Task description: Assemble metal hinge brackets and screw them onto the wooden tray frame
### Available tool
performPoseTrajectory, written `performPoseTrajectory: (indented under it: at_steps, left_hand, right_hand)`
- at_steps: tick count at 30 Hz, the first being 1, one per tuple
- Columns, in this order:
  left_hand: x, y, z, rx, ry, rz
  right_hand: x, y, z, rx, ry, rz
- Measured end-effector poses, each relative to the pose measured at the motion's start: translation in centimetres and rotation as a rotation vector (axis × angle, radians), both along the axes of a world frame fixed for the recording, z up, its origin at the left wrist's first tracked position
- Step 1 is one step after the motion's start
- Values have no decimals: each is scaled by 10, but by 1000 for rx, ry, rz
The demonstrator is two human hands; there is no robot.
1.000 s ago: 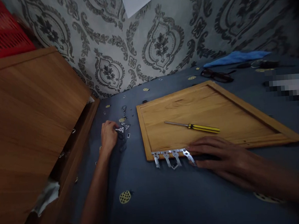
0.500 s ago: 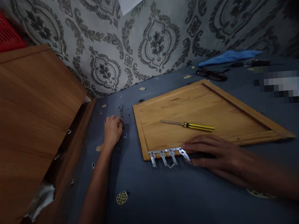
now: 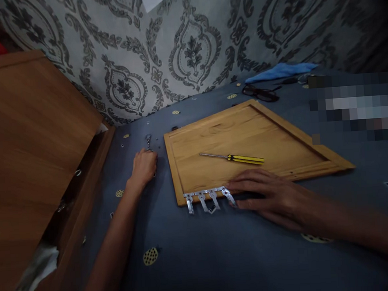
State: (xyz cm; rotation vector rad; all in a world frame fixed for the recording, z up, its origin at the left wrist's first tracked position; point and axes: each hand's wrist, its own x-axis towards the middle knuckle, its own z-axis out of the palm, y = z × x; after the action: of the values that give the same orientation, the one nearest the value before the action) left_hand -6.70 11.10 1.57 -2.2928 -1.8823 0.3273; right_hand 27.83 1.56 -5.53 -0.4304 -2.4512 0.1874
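My left hand (image 3: 144, 166) curls over small metal parts (image 3: 148, 141) on the blue cloth (image 3: 221, 250); I cannot tell if it grips one. My right hand (image 3: 273, 195) lies flat and empty on the wooden panel (image 3: 280, 144), just beside the brackets (image 3: 208, 198), with the screwdriver (image 3: 238, 159) just beyond it.

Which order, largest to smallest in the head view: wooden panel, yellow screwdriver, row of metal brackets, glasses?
1. wooden panel
2. yellow screwdriver
3. row of metal brackets and glasses: these look nearly alike, and the glasses lie farther from the camera, so I won't rank them.
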Motion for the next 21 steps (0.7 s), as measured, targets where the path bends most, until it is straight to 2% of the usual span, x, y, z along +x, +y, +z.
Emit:
performPoseTrajectory:
  at_steps: [7,13,17,21]
  left_hand:
    - [11,9,4,-24,65,97]
    - [15,10,1,11,52,163]
    - [16,6,-2,59,7,170]
    - [14,0,0,112,-73,120]
  right_hand:
    - [-2,-4,13,14,-33,-17]
    - [-1,-4,12,46,-48,-29]
    - [0,-4,9,50,-55,-19]
    - [0,-3,8,45,-63,-20]
